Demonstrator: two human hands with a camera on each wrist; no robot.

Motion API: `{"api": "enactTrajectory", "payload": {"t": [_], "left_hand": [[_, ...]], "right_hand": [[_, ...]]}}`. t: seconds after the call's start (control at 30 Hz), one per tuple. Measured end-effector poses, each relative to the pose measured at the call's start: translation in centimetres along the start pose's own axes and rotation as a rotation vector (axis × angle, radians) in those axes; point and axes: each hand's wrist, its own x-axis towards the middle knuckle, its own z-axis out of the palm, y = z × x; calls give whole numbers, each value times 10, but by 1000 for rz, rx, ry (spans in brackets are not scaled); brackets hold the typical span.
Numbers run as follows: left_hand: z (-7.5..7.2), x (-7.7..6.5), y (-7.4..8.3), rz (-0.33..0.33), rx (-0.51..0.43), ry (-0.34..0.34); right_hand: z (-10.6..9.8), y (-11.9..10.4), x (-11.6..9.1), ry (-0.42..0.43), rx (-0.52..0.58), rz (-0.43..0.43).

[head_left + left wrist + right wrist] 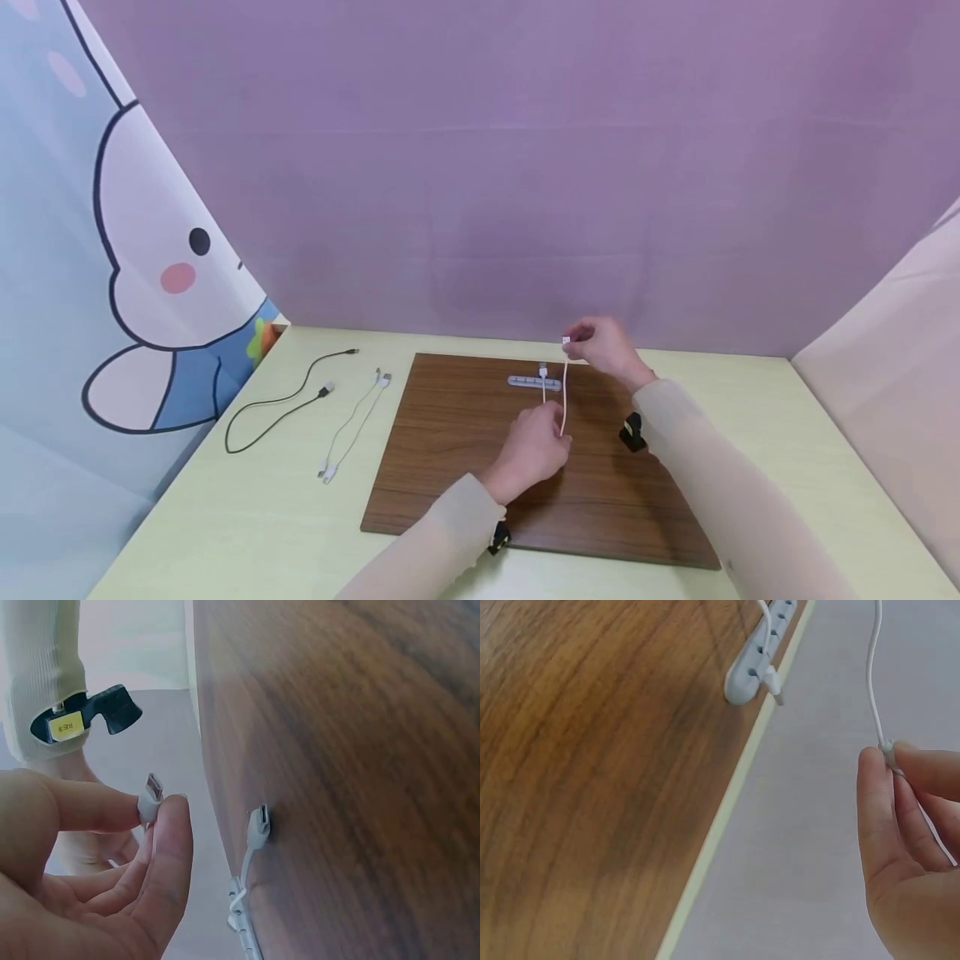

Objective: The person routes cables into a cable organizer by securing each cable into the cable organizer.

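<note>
My left hand (531,442) pinches one end of a white USB cable (565,392) over the wooden board; the small oval metal plug (154,785) pokes up past thumb and finger. Higher and to the right, my right hand (603,346) pinches the cable near its other plug (566,340). The cable runs nearly upright between both hands. Just left of it, a grey cable clip strip (514,381) sits near the board's far edge. A second white cable (543,385) passes through a slot of the strip, and its near plug (259,825) lies over the board.
The brown wooden board (442,442) lies on a pale yellow-green table (187,533). To its left are a black cable (251,406) and short white cables (362,427). A purple cloth (480,167) hangs behind the table.
</note>
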Motion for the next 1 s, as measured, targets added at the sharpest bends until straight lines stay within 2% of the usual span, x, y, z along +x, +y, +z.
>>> {"api": "enactTrajectory", "payload": {"t": [0.2,0.4,0.7,1.0], "left_hand": [[-1,-1,4,10,56,-1],[1,1,4,-11,109,-26],[3,1,1,-39,92,-31],[3,0,1,-54,112,-38]], "right_hand": [[8,10,7,12,-19,21],[19,16,15,20,-28,24],[33,24,19,48,-95,13],[41,30,20,38,-105,21]]}}
